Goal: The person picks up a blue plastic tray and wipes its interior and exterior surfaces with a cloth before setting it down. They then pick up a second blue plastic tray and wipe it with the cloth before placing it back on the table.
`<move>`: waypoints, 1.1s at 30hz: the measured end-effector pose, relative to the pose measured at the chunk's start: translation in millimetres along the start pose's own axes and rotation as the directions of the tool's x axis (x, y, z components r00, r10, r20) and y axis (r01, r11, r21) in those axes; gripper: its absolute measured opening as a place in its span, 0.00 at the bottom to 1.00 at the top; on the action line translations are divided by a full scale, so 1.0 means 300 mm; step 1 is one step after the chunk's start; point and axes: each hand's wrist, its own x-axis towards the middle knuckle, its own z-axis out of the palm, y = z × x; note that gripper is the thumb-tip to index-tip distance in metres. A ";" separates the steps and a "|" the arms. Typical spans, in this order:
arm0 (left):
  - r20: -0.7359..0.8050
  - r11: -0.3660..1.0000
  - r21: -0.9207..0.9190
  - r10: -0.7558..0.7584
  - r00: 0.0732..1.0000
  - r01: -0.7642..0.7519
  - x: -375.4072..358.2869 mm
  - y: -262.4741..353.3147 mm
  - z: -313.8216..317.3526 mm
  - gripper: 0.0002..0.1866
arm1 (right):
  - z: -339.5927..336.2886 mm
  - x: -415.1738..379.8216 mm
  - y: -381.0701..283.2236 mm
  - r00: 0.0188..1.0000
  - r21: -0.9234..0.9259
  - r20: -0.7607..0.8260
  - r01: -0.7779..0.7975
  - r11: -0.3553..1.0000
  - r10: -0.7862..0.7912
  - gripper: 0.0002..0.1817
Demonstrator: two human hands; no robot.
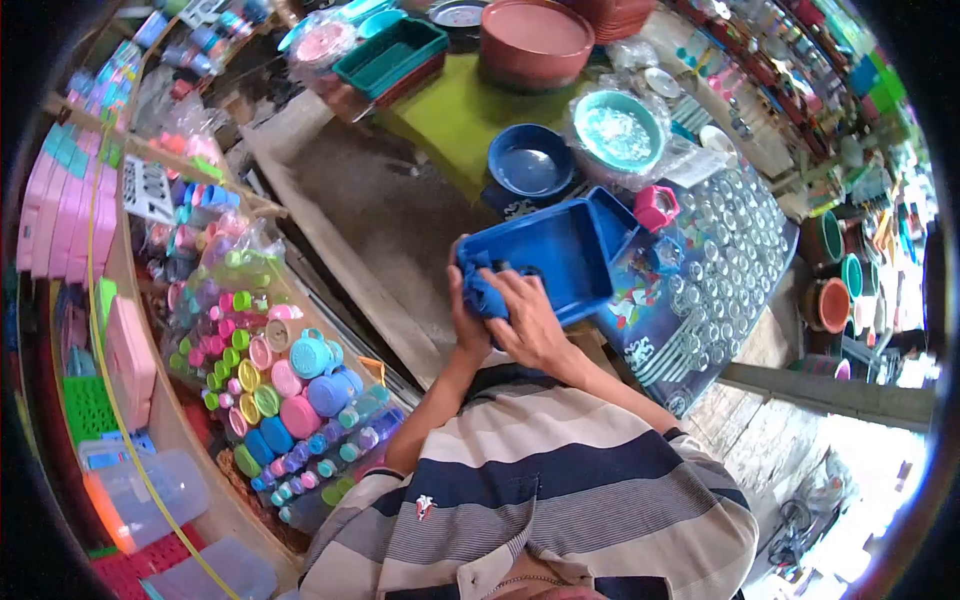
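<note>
A blue rectangular plastic tray (560, 250) is held tilted in front of my body. My left hand (466, 325) is closed on the tray's left edge, its fingers partly hidden behind the rim. My right hand (532, 322) presses a crumpled blue cloth (484, 294) against the tray's near left corner. A small dark spot shows on the tray floor by the right fingertips. Just beyond the tray, a round blue basin (531, 160) and a second small blue tray (612, 222) rest on the table.
To the right, many glass jars (720, 260) cover a dark patterned table. A pink container (656, 208) and a wrapped turquoise basin (617, 132) stand behind. Farther back are a brown tub (537, 45) and green trays (392, 55). Shelves of coloured bottles (310, 400) line the left.
</note>
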 end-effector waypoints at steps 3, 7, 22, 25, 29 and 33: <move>0.061 0.990 -0.134 -0.039 0.997 0.046 -0.009 0.017 0.064 0.34 | 0.001 -0.053 0.017 0.998 0.094 -0.010 -0.068 0.993 0.070 0.40; 0.246 0.999 0.020 -0.046 0.968 0.042 -0.052 -0.126 0.045 0.36 | -0.002 -0.059 -0.004 0.943 0.132 -0.208 -0.237 0.962 0.261 0.39; 0.363 0.980 0.179 0.015 0.932 -0.086 -0.081 -0.031 0.216 0.37 | -0.146 -0.219 -0.058 0.949 0.104 -0.155 -0.260 0.960 0.273 0.46; 0.319 0.976 0.200 0.017 0.948 -0.085 -0.079 -0.046 0.220 0.37 | -0.135 -0.230 -0.054 0.919 0.161 -0.198 -0.314 0.936 0.342 0.45; 0.273 0.971 0.230 0.004 0.962 -0.070 -0.081 -0.074 0.228 0.36 | -0.158 -0.320 -0.054 0.951 0.189 -0.110 -0.264 0.946 0.288 0.42; 0.235 0.970 0.240 -0.014 0.972 -0.044 -0.096 -0.091 0.251 0.36 | -0.195 -0.379 -0.029 0.984 0.125 -0.076 -0.148 0.981 0.158 0.37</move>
